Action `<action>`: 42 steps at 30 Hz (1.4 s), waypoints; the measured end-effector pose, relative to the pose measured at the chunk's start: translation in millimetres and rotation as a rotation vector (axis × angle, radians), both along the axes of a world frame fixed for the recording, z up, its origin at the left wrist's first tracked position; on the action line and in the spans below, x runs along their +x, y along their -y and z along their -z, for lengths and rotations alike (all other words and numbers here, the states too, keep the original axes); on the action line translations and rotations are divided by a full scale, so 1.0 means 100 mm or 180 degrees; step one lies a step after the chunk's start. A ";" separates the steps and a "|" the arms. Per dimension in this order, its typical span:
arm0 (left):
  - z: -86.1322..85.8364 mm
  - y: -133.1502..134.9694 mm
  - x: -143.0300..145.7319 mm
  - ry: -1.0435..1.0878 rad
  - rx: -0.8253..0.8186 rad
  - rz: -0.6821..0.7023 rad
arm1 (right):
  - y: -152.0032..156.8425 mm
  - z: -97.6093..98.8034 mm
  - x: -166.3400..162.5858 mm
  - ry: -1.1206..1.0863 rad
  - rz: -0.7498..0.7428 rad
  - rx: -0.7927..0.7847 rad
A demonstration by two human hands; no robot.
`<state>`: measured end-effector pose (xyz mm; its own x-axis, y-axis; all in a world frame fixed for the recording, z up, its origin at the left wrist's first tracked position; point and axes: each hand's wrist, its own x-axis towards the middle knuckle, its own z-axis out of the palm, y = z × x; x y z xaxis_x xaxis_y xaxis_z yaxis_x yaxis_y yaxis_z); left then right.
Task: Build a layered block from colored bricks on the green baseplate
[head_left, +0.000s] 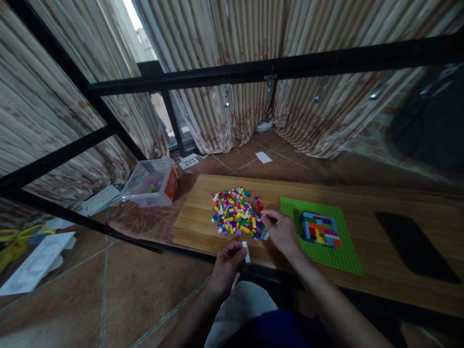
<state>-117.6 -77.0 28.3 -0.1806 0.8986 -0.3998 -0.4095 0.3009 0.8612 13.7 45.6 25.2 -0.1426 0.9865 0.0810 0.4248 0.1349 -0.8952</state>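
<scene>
Between the thumb and fingers of my left hand (229, 261) is a white toy brick strip (246, 252), held at the near edge of the wooden board. My right hand (282, 231) is closed in a pinch at the right side of a heap of loose, many-coloured toy bricks (235, 212). Whatever lies between those fingertips is too small to make out. Just right of this hand is a green studded baseplate (348, 256), carrying a low rectangular build of mixed-colour bricks (321, 229) with a blue border. A few bluish bricks (264, 235) lie beneath my right hand.
A clear plastic tub (145, 181) with an orange label and a few pieces inside stands left of the wooden board (192, 208). A flat black object (415, 246) lies on the board's right part. Black metal bars (217, 75) and curtains are behind.
</scene>
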 end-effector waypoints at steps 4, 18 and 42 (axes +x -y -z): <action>-0.03 -0.03 -0.02 -0.0321 -0.0123 -0.0048 | -0.24 -0.03 -0.09 0.0749 -0.0157 0.0261; 0.09 -0.08 -0.12 -0.1467 0.0539 -0.0021 | 0.50 0.00 -0.11 -0.0141 -0.0605 -0.0153; 0.09 -0.37 -0.81 -0.4404 0.0459 0.0338 | 0.58 0.01 0.00 0.0636 -0.0413 -0.0196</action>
